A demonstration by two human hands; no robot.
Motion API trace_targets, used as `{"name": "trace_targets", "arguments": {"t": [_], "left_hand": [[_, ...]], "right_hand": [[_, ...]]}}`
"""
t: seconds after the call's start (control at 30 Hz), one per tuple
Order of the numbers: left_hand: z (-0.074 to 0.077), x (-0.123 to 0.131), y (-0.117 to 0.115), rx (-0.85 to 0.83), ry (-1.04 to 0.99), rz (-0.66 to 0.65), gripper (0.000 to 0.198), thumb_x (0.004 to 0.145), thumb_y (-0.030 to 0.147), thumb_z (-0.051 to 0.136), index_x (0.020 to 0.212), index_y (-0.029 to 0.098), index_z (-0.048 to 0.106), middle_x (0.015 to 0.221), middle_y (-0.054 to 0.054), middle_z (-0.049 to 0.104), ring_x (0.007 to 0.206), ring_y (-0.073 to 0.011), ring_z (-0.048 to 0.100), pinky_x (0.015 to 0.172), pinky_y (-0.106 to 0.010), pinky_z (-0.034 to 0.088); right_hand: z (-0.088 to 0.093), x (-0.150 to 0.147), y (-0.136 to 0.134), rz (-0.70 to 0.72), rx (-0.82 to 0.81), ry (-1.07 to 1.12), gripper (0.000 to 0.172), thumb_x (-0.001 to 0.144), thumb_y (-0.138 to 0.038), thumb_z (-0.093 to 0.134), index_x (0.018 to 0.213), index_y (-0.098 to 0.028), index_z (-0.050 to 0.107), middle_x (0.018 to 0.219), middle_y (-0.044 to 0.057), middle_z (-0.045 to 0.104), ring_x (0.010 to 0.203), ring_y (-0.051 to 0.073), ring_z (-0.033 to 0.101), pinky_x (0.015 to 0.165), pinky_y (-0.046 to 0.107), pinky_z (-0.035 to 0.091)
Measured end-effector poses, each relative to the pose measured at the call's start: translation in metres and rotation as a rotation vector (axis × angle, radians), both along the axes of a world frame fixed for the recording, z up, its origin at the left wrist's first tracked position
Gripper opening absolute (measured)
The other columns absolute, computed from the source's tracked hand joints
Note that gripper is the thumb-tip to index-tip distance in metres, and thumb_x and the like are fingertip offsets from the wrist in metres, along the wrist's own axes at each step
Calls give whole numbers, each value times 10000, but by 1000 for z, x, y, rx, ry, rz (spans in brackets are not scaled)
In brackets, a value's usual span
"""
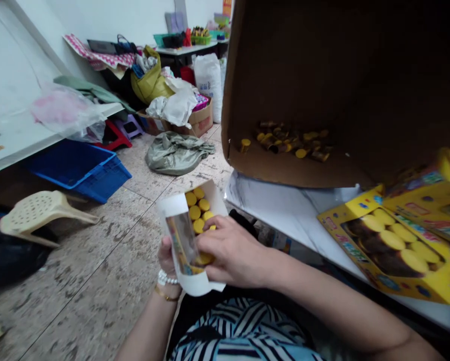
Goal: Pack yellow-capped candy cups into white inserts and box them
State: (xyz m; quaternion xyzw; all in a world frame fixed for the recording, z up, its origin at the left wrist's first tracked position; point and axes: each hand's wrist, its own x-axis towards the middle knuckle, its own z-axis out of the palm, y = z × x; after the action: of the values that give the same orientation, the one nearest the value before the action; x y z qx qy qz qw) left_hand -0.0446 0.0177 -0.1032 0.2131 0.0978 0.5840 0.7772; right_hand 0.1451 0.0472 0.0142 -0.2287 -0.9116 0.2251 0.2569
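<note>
In front of my lap, a small open carton [178, 203] with white flaps and a clear window is tilted on its side. Rows of yellow-capped tubes [195, 213] fill part of it. My left hand [167, 256] grips the carton from behind on its left, most of its fingers hidden by the cardboard. At the carton's opening, my right hand [228, 248] has its fingers curled over the lower tubes; what lies between the fingertips is hidden. Loose tubes of the same kind [300, 153] lie inside a big brown cardboard box [303, 173] on the right.
Yellow printed cartons [394, 245] of capped tubes stand on the marble-patterned table [281, 205] at right. A blue crate [97, 173], a cream stool [40, 210] and a grey-green bag [175, 153] are on the floor. A white table [6, 135] stands at left.
</note>
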Motion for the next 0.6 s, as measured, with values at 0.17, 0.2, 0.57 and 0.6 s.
{"name": "trace_targets", "arguments": {"t": [0.17, 0.2, 0.57, 0.6], "left_hand": [[-9, 1, 5, 83, -172, -69, 515, 971, 545, 415, 1393, 305, 584, 1371, -53, 668, 1253, -301, 622, 1135, -525, 396], [-10, 3, 7, 83, -189, -88, 523, 971, 554, 412, 1406, 311, 570, 1390, -54, 654, 1265, -301, 614, 1138, -529, 390], [9, 15, 10, 48, -91, 8, 595, 874, 624, 590, 1341, 257, 624, 1248, -62, 734, 1216, -287, 633, 1135, -457, 381], [7, 13, 11, 62, -87, 9, 592, 877, 629, 584, 1337, 259, 629, 1253, -63, 732, 1237, -289, 618, 1125, -447, 394]], "right_hand": [[12, 26, 32, 47, -1, 51, 196, 888, -312, 688, 730, -205, 644, 789, 19, 706, 796, 168, 609, 855, 347, 488], [17, 31, 38, 8, -31, 92, 199, 896, -302, 685, 728, -204, 645, 750, 6, 695, 758, 152, 612, 831, 326, 492], [24, 106, 131, -1215, 279, -76, 392, 848, -325, 683, 1180, -118, 706, 1283, 234, 622, 1218, 376, 525, 993, 525, 383], [14, 116, 146, -1333, 228, -135, 488, 847, -340, 684, 1256, -73, 669, 1343, 289, 569, 1260, 419, 489, 992, 560, 365]]}}
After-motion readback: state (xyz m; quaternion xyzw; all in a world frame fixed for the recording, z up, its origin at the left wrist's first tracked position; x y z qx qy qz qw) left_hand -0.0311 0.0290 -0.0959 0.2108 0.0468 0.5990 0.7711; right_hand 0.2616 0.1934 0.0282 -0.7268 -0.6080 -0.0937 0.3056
